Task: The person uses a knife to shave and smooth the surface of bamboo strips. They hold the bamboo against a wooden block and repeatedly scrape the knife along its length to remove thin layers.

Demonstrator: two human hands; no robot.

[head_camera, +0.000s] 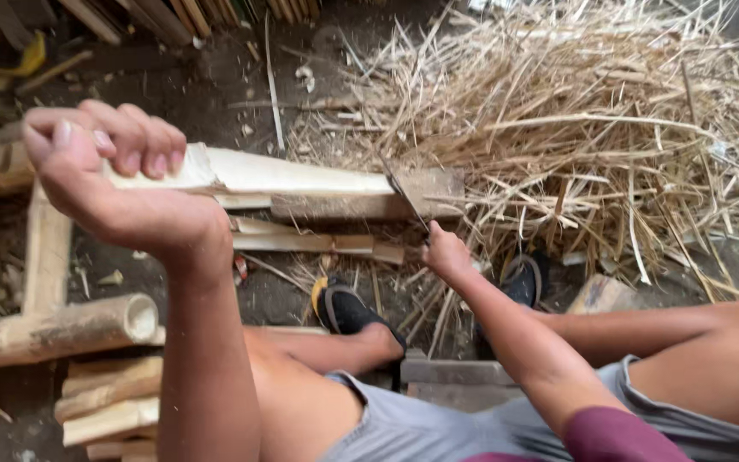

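Note:
My left hand is closed around the near end of a pale split bamboo slat, holding it level above the ground. My right hand grips the handle of a knife, whose dark blade rests against the far end of the slat. The slat's far end lies on a worn wooden block. I am seated, with both bare knees and grey shorts at the bottom of the view.
A big heap of dry bamboo shavings covers the ground at the upper right. Bamboo poles and cut slats are stacked at the left. My feet in black sandals rest on the dirt floor below the slat.

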